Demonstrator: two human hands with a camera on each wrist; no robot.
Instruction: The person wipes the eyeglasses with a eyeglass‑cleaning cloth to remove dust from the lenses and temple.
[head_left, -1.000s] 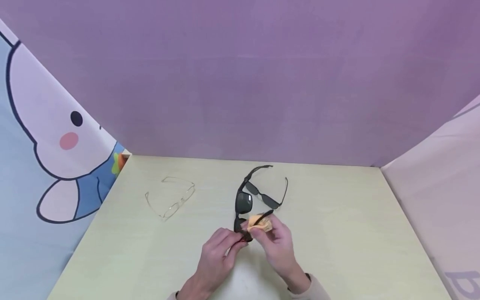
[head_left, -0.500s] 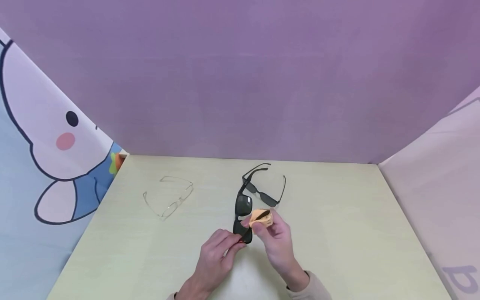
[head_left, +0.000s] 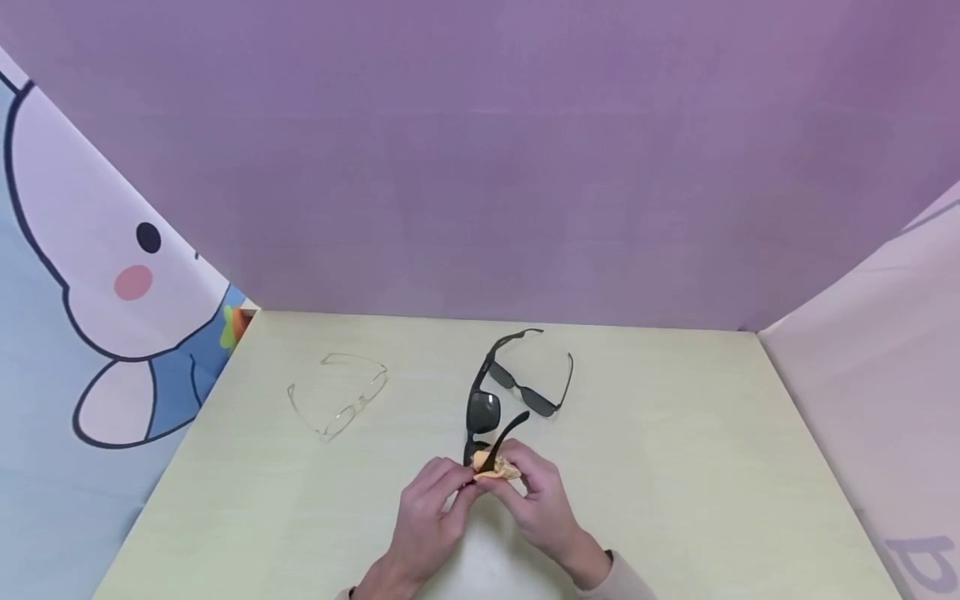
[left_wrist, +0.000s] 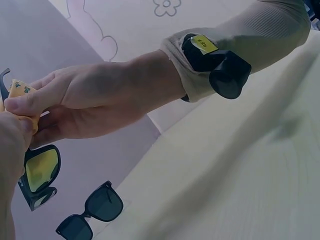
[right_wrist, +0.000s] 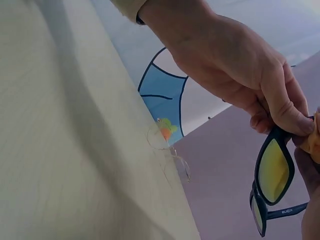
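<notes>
Two hands are brought together over the worktop (head_left: 675, 467) in the head view. The near end of the sunglasses (head_left: 483, 412) is pinched in the left hand (head_left: 429, 512). The cloth (head_left: 506, 471) is pinched in the right hand (head_left: 540, 500) near the base of a temple (head_left: 505, 437), which juts up past it; whether the temple is fully wrapped cannot be told. The spare pair (head_left: 538, 402) is seen near the far end of the sunglasses, touching or not being unclear, while the clear glasses (head_left: 363, 399) are set well apart to the left.

In the left wrist view, the cloth is seen bunched in the right hand, with a yellow-tinted lens hanging below.

In the right wrist view, the frame corner is held by the left hand right beside the cloth. With only one end supported, the frame could be twisted, or the hinge strained, if the temple were pulled too hard. The lenses could be smudged by straying fingers, and the spare pair knocked should the far end be swung.
</notes>
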